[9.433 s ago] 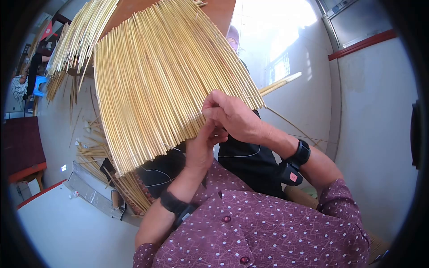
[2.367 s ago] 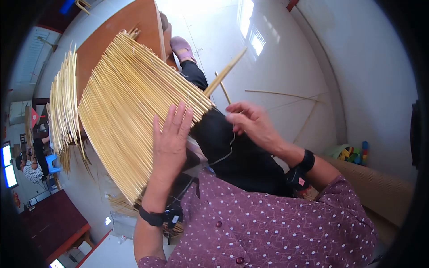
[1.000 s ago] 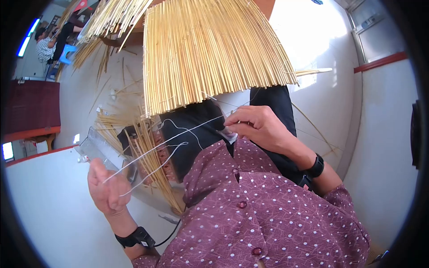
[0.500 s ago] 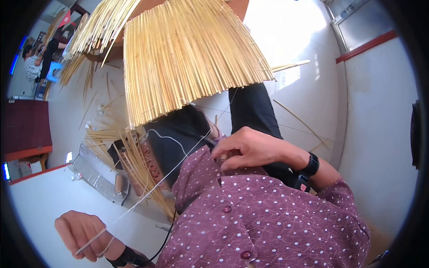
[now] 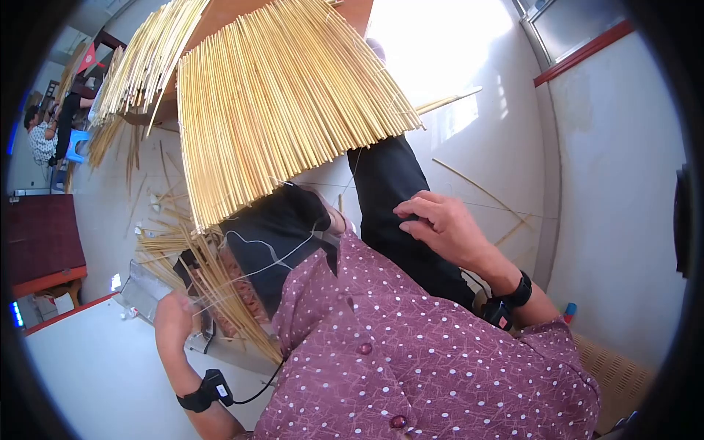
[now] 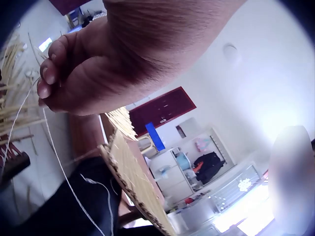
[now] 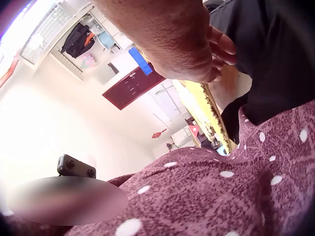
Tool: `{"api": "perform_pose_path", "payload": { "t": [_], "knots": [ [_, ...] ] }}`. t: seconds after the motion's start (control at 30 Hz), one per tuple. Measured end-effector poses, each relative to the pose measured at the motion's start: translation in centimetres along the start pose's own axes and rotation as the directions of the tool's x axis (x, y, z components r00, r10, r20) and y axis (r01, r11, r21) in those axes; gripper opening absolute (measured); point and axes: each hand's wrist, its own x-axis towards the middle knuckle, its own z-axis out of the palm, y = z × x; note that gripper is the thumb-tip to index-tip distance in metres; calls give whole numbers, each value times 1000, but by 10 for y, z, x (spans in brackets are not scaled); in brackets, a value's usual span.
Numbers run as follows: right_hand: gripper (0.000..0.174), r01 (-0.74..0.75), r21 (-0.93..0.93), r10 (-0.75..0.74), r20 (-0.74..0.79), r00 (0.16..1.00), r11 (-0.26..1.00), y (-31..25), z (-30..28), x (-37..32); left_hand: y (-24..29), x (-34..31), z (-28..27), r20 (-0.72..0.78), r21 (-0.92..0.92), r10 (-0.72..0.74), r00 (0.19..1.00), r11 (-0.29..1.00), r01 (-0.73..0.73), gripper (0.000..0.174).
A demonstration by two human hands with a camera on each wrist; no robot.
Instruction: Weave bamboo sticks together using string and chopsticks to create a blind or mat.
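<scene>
A mat of straight yellow stalks [image 5: 282, 103] bound side by side lies across the brown table's edge and above the knees in the head view. The left hand [image 5: 174, 314], low at the left, pinches a white string [image 5: 246, 277]; the left wrist view shows the string [image 6: 58, 160] hanging from the fingertips of that hand [image 6: 93, 73]. Over the right thigh, off the mat, the right hand [image 5: 449, 229] has its fingers loosely bent, with nothing seen in them. In the right wrist view this hand [image 7: 172, 44] partly covers the mat [image 7: 206, 115].
More stalks [image 5: 150, 55] hang over the table [image 5: 216, 18] at upper left. Loose stalks [image 5: 165, 246] lie on the floor below. A white surface [image 5: 88, 359] is at lower left. Another person [image 5: 42, 139] sits near a blue stool [image 5: 77, 147].
The left hand has moved up and right from the lower left, string still in its fingers. The right hand has moved away from the shirt's edge, out over the right thigh.
</scene>
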Motion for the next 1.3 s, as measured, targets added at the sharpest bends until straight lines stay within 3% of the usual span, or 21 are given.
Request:
{"api": "perform_pose_path", "payload": {
  "t": [0.07,0.17,0.37,0.4,0.43,0.5,0.53,0.57,0.6,0.63,0.67,0.73,0.8,0.87,0.93,1.0,1.07,1.1,1.17,1.2,1.3],
  "knots": [
    [22,-37,46,36,7,999,998,-1,2,0,-16,-2,-3,1,64,-67,998,996,67,9],
    [21,-23,62,22,14,1000,998,-5,8,5,-5,-19,-17,86,-106,-102,991,988,111,9],
    [16,30,-29,-30,-16,999,999,-20,7,23,-29,-11,-2,172,139,-294,940,952,272,5],
    [15,15,-44,-17,-36,999,999,-20,6,24,-21,-20,-1,-108,267,-111,988,954,136,9],
    [15,10,-47,-12,-42,999,999,-19,4,24,-9,-30,0,-346,419,120,931,907,39,15],
    [14,-27,-50,26,-19,999,998,-16,1,24,65,-37,-26,-414,33,274,868,958,-286,24],
    [14,-23,-59,22,-20,1000,998,-14,3,23,117,-43,-39,-277,-471,219,935,817,-331,24],
    [15,3,-27,-4,-34,999,1000,-13,8,23,144,-38,-37,-327,-357,481,814,734,-577,23],
    [15,30,5,-29,-52,998,1000,-13,13,22,169,-29,-29,-215,-475,653,726,580,-662,23],
    [15,57,-2,-57,-49,997,998,-15,16,22,195,-25,-18,-32,-634,666,745,563,-531,29],
    [15,60,-13,-60,-59,996,998,-19,17,22,218,-12,-5,19,-597,702,712,580,-555,40],
    [17,106,-19,-107,-45,993,994,-25,17,20,254,35,49,-208,-346,729,653,569,-746,57],
    [16,86,-21,-88,-66,994,996,-27,14,13,287,58,65,-79,-393,685,724,646,-655,61],
    [15,-39,7,39,-47,998,999,-23,14,2,293,82,97,-160,-454,825,542,426,-782,48],
    [16,-85,26,87,-61,994,996,-18,14,-9,295,87,98,170,-424,807,566,578,-697,25],
    [15,-138,92,146,-89,985,986,-15,13,-16,279,74,94,196,-445,816,544,568,-692,19],
    [15,-175,194,200,-118,973,965,-18,15,-18,258,65,84,60,-622,944,326,291,-727,20],
    [14,-199,288,245,-132,961,937,-18,15,-19,257,52,65,70,-619,945,319,292,-729,20],
    [15,-212,424,282,-110,953,881,-23,12,-13,255,20,18,424,-882,819,387,471,-31,22],
    [17,-216,543,306,-81,949,812,-27,11,-9,255,12,11,425,-879,818,388,475,-36,22],
    [22,-233,694,260,68,963,682,-47,8,6,257,-3,2,270,-961,874,404,220,166,24]
  ]
}}
